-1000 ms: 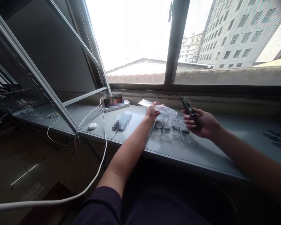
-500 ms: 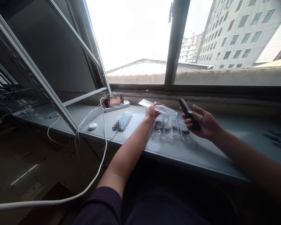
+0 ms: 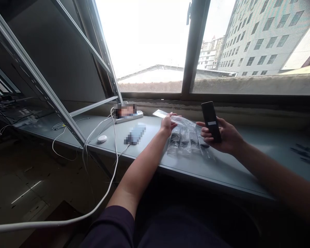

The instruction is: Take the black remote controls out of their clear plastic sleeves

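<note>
My right hand (image 3: pixel 226 136) grips a slim black remote-like device (image 3: pixel 211 117) with a small white label on its face. It is held tilted up above the table, its broad side toward me. My left hand (image 3: pixel 167 124) is closed on the upper edge of a clear plastic bag (image 3: pixel 184 121), and a whitish flap (image 3: pixel 158 113) sticks out to its left. Under and beside the hands lie several dark items (image 3: pixel 185 144) in clear plastic, side by side; what they are is blurred.
On the grey table (image 3: pixel 155 148) are a blurred-out device (image 3: pixel 136 133) on a cable, a round white puck (image 3: pixel 102 139) and a power strip (image 3: pixel 136 115). A white cable (image 3: pixel 111 179) loops in front at left. Metal framing (image 3: pixel 38 72) slants beside it. Dark thin pieces (image 3: pixel 305 153) lie far right.
My right hand has turned the black device, so its broad face and white label now show and it stands more upright. My left hand has stayed in place.
</note>
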{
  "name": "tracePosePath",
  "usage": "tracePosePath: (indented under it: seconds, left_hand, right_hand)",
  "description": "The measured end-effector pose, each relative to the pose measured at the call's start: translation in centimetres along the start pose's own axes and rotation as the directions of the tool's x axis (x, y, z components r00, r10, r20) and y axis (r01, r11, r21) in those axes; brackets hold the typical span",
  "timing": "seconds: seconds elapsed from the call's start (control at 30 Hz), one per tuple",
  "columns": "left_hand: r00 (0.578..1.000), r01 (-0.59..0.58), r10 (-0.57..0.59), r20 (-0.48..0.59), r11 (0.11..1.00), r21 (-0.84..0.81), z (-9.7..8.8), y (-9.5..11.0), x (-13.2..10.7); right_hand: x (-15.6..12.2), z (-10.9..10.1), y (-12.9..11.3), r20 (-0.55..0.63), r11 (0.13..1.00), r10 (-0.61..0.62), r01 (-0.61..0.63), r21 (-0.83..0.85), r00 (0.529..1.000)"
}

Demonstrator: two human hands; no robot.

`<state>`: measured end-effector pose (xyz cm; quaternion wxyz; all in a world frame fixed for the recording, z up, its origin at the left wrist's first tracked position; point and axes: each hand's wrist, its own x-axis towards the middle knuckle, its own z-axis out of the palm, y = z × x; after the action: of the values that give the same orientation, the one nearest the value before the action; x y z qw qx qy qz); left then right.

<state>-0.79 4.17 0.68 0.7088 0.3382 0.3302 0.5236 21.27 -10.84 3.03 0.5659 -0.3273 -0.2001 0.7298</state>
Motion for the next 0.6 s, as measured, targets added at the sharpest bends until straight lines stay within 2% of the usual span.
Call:
tracePosePath:
  seconds: [0.13,0.3,0.6]
  left_hand:
    - [1.0,0.0,-0.001,0.004,1.0,0.006,-0.06,-0.02,0.02]
    - [1.0,-0.006,0.006,-0.005,1.0,0.004,-0.03,0.01,-0.03]
    - [1.0,-0.001,0.001,-0.01,1.0,-0.006,-0.19,-0.25,0.54]
  right_hand:
    - [0.14,-0.07,-0.09,-0.032,0.999,0.008,-0.009,-0.035,0.999]
    - [0.28,-0.08,-0.08,-0.075,0.991,-0.06,0.05,-0.126,0.995]
    - [0.65,-0.18,0.06,-0.01,0.994,-0.09,0.089,-0.07,0.996]
